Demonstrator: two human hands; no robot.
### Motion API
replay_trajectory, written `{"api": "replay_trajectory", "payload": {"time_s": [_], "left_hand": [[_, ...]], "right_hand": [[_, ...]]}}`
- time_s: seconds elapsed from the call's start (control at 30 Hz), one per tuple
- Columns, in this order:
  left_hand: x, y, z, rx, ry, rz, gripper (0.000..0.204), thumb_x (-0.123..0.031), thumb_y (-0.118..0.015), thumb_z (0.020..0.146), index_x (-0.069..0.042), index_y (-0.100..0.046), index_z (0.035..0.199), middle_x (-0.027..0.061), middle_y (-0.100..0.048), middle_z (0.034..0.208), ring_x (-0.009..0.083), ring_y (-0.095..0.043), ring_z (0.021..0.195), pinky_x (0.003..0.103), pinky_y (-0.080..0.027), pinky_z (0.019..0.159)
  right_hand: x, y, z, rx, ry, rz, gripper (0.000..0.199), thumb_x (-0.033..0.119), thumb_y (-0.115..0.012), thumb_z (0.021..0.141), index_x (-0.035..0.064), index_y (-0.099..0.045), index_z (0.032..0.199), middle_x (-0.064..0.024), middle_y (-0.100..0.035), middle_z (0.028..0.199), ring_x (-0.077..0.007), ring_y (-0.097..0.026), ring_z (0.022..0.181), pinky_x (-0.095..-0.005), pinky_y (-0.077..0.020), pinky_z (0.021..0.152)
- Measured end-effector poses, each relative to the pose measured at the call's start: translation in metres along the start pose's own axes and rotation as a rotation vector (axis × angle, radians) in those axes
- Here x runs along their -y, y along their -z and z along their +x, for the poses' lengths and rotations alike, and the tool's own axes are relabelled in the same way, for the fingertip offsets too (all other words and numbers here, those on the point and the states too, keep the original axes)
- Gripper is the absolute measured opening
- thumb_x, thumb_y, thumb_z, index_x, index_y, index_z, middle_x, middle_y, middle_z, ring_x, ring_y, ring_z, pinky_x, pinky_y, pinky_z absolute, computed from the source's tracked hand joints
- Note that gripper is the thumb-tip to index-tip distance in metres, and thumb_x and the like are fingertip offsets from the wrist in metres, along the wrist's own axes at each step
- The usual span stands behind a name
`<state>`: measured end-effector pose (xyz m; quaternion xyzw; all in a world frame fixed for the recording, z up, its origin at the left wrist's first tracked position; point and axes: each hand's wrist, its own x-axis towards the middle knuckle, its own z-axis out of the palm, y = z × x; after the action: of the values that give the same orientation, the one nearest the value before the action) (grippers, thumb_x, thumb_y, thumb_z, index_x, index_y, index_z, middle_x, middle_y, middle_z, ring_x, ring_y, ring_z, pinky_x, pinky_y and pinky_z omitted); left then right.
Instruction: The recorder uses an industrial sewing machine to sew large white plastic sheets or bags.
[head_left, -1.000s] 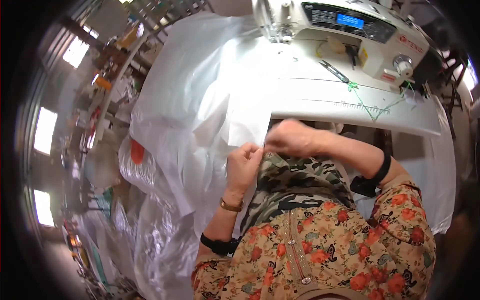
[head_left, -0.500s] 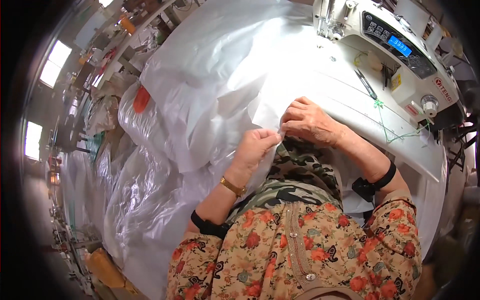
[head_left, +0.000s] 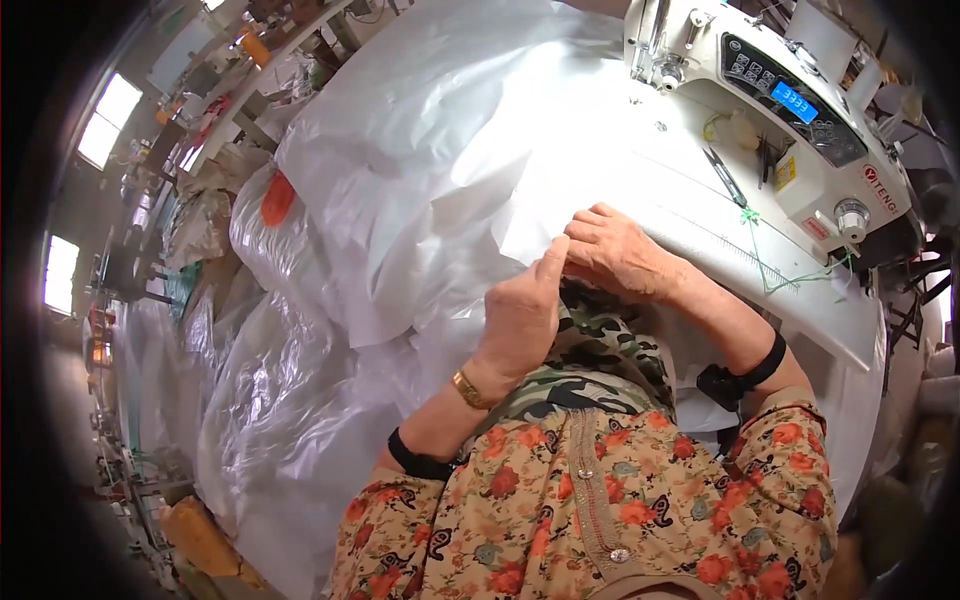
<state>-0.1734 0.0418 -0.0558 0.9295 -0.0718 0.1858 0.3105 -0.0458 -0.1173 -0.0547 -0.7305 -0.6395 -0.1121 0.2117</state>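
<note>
A large sheet of thin white material (head_left: 400, 170), shiny and creased, spreads over the sewing table and falls away to the left. At its near edge, just above my lap, my left hand (head_left: 522, 318) is closed in a pinch with its back turned up. My right hand (head_left: 622, 256) meets it there, fingers curled together on the same edge. The fingertips of both hands touch or nearly touch, and the bit of sheet between them is mostly hidden. Beyond my right hand stands a white sewing machine (head_left: 850, 165) with a lit blue display.
Tweezers or a thread snipper (head_left: 726, 176) lie on the table (head_left: 700, 215) below the machine, beside a loose green thread (head_left: 762, 260). A ruler scale runs along the table's near side. Left are an orange-red piece (head_left: 277, 200), crumpled clear plastic (head_left: 260, 400) and cluttered shelving.
My left hand has turned over and moved up, its fingers now pointing away toward my right fingertips. My right hand stays nearly in place. The sheet has hardly shifted.
</note>
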Motion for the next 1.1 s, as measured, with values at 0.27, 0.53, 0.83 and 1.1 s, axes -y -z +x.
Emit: {"api": "replay_trajectory", "payload": {"time_s": [0.27,0.53,0.83,1.1], "left_hand": [[0.007,0.01,0.005,-0.055,-0.108,-0.052,0.038,0.002,-0.061,0.086,-0.002,-0.062,0.124,0.0143,-0.058,0.084,0.0322,-0.06,0.073,0.041,-0.048,0.066],[0.012,0.008,0.016,-0.029,-0.217,0.162,0.03,-0.004,-0.065,0.085,-0.001,-0.062,0.115,0.0128,-0.056,0.084,0.0309,-0.061,0.074,0.04,-0.05,0.067],[0.012,0.014,0.018,0.009,-0.123,0.058,0.029,-0.004,-0.063,0.084,0.0,-0.058,0.112,0.0157,-0.059,0.087,0.0336,-0.063,0.077,0.041,-0.05,0.066],[0.024,0.009,0.027,-0.04,-0.054,-0.246,0.023,-0.003,-0.063,0.082,0.002,-0.067,0.104,0.0181,-0.067,0.085,0.0271,-0.066,0.072,0.036,-0.05,0.064]], "right_hand": [[-0.025,0.009,0.008,-0.068,-0.074,0.105,0.014,0.014,-0.072,0.082,0.0098,-0.061,0.089,-0.0034,-0.059,0.086,-0.0226,-0.058,0.083,-0.034,-0.0443,0.076],[-0.036,0.013,0.016,-0.016,-0.077,0.105,0.015,0.028,-0.069,0.089,0.013,-0.066,0.088,-0.003,-0.062,0.086,-0.0223,-0.06,0.087,-0.0355,-0.0429,0.082],[-0.045,0.021,0.022,0.054,-0.135,0.038,0.031,0.044,-0.067,0.087,0.0131,-0.067,0.086,-0.002,-0.061,0.086,-0.0213,-0.059,0.09,-0.036,-0.0407,0.085],[-0.062,0.02,0.016,0.047,-0.155,0.057,0.035,0.048,-0.069,0.083,0.013,-0.066,0.083,-0.0026,-0.061,0.084,-0.0218,-0.059,0.087,-0.0355,-0.0433,0.078]]}}
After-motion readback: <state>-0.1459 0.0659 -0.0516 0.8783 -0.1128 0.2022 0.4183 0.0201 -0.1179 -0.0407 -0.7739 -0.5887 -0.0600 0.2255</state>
